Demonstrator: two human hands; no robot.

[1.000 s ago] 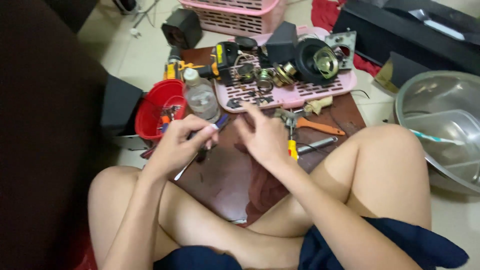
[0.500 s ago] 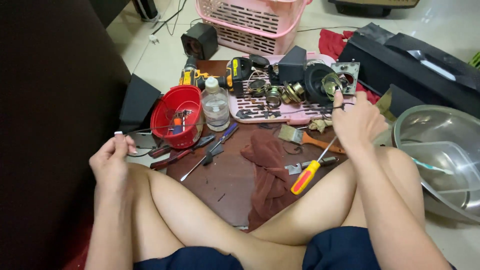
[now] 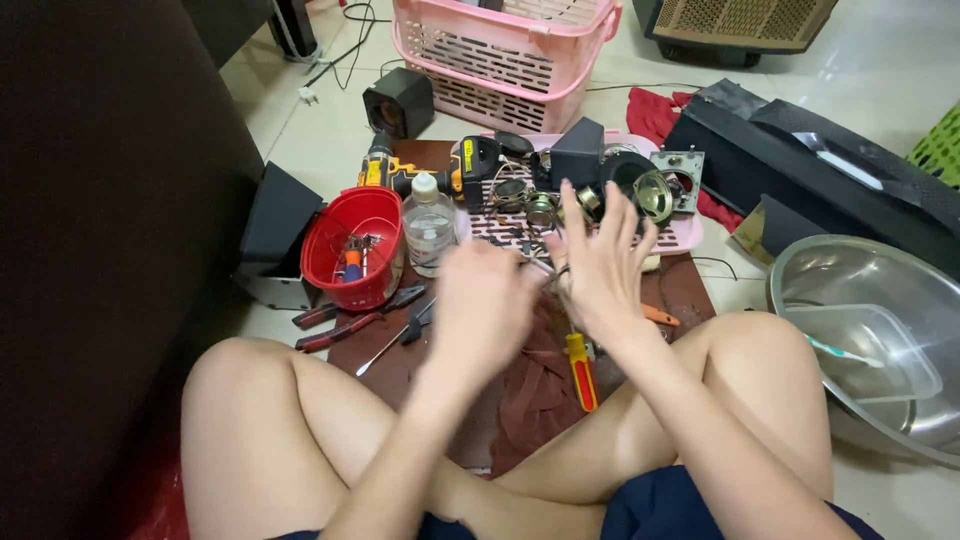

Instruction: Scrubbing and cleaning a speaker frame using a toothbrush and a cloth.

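Head view, person seated cross-legged on the floor, both hands raised at frame centre over a brown board (image 3: 640, 290) laid on the tiles.

Left hand (image 3: 484, 305): centre frame, blurred, fingers curled loosely inward. Whether it holds anything cannot be told.

Right hand (image 3: 598, 262): just right of the left, fingers spread and open, palm turned away from the camera. Nothing visibly gripped.

Screwdriver (image 3: 579, 368): yellow and red handle, lying below the right hand on a dark red cloth (image 3: 535, 395), lower centre. Its shaft runs up under the hands and is hidden there.

Surroundings:
- Red bowl (image 3: 350, 245), left of centre, holding small tools.
- Clear bottle (image 3: 429, 225) with white cap, upright, just right of the bowl.
- Pliers (image 3: 345, 320) with red grips, on the board's left edge below the bowl.
- Yellow and black drill (image 3: 425, 170), lying above the bottle.
- Pink tray (image 3: 680, 235), upper centre, carrying metal rings and black parts.
- Pink basket (image 3: 500, 50), top centre.
- Steel basin (image 3: 800, 280), right edge, holding a clear tub (image 3: 865, 350).
- Small black speaker (image 3: 398, 102), upper left of the tray.
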